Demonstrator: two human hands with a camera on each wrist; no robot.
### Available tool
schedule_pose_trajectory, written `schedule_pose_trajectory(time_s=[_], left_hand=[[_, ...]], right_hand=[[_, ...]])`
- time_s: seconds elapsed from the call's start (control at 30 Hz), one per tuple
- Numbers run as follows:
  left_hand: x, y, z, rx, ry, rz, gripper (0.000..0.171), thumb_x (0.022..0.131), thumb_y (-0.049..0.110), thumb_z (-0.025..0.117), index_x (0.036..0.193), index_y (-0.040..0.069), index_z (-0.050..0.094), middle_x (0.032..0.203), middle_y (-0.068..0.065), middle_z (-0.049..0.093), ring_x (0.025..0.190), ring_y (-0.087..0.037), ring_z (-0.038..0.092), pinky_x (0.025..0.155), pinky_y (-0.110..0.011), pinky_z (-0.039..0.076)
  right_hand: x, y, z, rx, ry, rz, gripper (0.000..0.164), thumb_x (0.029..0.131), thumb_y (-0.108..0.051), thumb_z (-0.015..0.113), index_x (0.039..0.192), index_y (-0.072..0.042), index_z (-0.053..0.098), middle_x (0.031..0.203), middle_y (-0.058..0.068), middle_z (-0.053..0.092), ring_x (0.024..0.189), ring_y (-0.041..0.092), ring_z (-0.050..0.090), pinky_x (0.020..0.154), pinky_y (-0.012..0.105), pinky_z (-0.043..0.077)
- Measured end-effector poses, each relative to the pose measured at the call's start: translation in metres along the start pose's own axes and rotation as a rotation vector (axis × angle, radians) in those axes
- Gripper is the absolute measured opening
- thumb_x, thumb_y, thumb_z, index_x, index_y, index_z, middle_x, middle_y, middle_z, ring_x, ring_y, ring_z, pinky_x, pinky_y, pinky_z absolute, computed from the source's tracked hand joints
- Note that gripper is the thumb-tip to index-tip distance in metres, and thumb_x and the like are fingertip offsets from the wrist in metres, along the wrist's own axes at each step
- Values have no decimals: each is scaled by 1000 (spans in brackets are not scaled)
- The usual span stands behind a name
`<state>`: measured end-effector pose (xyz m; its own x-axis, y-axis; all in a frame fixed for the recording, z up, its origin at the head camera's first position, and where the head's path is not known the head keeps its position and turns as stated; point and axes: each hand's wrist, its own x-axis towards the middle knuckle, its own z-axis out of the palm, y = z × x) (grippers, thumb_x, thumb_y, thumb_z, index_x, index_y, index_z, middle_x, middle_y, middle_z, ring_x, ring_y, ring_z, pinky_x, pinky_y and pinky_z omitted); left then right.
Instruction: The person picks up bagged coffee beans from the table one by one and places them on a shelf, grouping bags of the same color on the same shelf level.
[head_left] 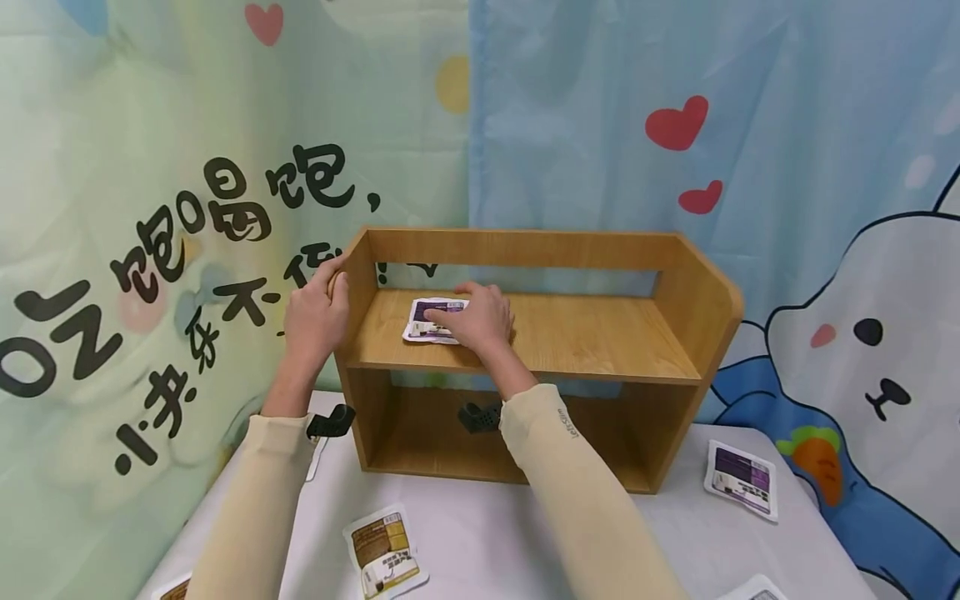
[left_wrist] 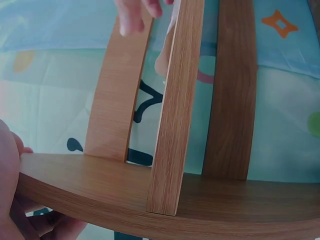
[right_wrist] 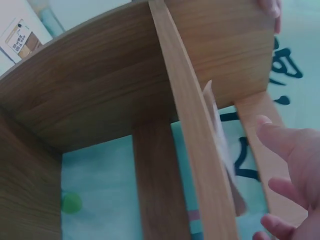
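A small two-tier wooden shelf stands on the white-covered table. My left hand grips the top edge of its left side panel; in the left wrist view its fingers wrap behind that panel. On the upper board, toward the left, lies a flat white-and-purple packet. Over the packet's right part is my right hand, fingers spread and hiding some of it. In the right wrist view the thumb and fingers stand apart from the packet, which shows there edge-on.
A brown-and-white packet lies in front of the shelf, and another purple packet to its right. Further packets are cut off at the bottom edge. Printed curtains hang close behind and at the left.
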<state>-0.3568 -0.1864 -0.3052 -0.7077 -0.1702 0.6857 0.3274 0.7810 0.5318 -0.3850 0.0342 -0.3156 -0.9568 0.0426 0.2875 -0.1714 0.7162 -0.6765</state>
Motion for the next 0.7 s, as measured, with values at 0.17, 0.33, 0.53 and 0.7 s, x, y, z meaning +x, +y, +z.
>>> schedule_pose_trajectory(time_s=[0.17,0.33,0.53,0.7], left_hand=[[2,0,-4,3,-14,-7,39,104,28,41,137,15,57,71,-13,59,54,-25,45,49,-36,35],[4,2,-9,10,-16,-13,40,104,29,40,138,14,56,72,-14,58,55,-26,46,50,-37,36],[2,1,-11,18,-27,-8,41,104,28,40,138,14,55,87,-18,66,62,-30,53,54,-40,40],[-2,5,-5,9,-40,-10,40,104,28,40,138,14,55,91,-19,67,63,-31,53,54,-40,39]], right_hand=[[-15,1,-18,105,-2,-76,58,78,-47,79,123,-13,65,124,10,53,119,31,42,93,46,39],[-36,5,-43,174,-64,-159,52,78,-37,81,120,-9,67,127,9,55,123,31,43,97,47,38],[-73,33,-74,182,-137,-181,48,80,-31,81,120,-9,66,122,7,58,116,29,49,94,46,43],[-106,75,-102,160,-141,-150,43,82,-28,79,119,-10,66,118,7,61,112,29,53,90,48,46]])
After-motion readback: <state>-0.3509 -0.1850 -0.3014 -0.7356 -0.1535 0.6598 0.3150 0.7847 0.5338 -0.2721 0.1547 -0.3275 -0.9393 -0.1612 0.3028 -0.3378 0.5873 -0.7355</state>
